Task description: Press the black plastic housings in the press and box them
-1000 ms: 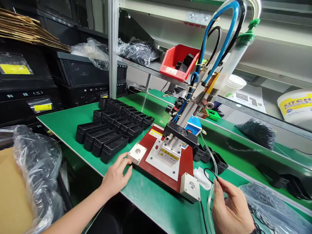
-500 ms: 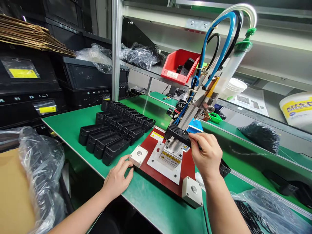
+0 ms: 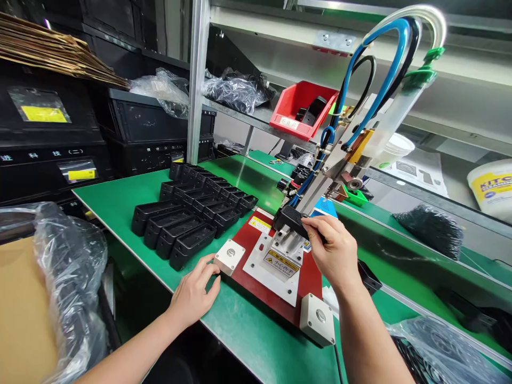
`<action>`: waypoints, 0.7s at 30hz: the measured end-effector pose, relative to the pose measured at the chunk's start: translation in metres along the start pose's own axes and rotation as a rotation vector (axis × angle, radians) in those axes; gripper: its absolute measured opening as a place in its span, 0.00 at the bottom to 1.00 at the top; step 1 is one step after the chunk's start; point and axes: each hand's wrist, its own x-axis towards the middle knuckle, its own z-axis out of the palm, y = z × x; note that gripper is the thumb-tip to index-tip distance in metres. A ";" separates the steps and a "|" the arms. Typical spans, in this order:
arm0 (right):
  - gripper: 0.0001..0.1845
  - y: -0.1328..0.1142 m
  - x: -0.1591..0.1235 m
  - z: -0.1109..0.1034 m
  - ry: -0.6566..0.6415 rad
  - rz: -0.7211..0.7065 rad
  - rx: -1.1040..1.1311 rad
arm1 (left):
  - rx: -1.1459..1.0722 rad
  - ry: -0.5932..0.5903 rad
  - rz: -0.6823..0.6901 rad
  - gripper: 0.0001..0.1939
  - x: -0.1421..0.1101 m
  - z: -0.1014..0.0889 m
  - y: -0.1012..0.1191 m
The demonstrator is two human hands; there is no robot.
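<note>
My right hand (image 3: 332,245) pinches the near right end of a black ribbed plastic housing (image 3: 291,217), which sits on the metal fixture (image 3: 290,240) of a bench press (image 3: 316,186). Part of the housing is hidden behind my fingers. My left hand (image 3: 196,288) lies with fingers apart at the left front corner of the press's red base (image 3: 248,274), its fingertips touching the side of a white button box (image 3: 230,256). A second white button box (image 3: 317,320) stands at the right front corner of the base. Rows of black open housings (image 3: 192,245) stand to the left.
A red bin (image 3: 302,112) holding black parts sits on the shelf above. Blue and black hoses (image 3: 400,42) loop over the press. Black crates (image 3: 156,122) stack at the left. Bagged black cables (image 3: 440,346) lie at the right, and a black part (image 3: 368,277) lies behind my right wrist.
The right hand has shifted slightly left over the housing's end and covers more of it. The whole view has moved a little. The left hand stays beside the button box.
</note>
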 end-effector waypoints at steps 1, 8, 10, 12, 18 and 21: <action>0.09 -0.001 -0.001 0.001 0.000 -0.002 0.001 | 0.001 0.001 -0.001 0.05 0.000 0.000 0.000; 0.12 0.002 -0.010 0.006 -0.001 0.049 -0.121 | 0.005 -0.026 -0.009 0.05 -0.001 0.003 -0.003; 0.16 0.003 -0.011 0.007 -0.064 0.057 -0.154 | 0.004 -0.028 -0.007 0.05 -0.002 0.003 -0.004; 0.18 0.004 -0.012 0.007 -0.122 0.053 -0.179 | 0.004 -0.028 -0.005 0.05 -0.002 0.003 -0.004; 0.22 0.000 -0.012 0.006 -0.168 0.026 -0.336 | 0.005 -0.031 -0.005 0.05 -0.002 0.004 -0.005; 0.19 -0.002 -0.012 0.005 -0.174 -0.011 -0.398 | 0.001 -0.034 -0.008 0.05 -0.002 0.004 -0.005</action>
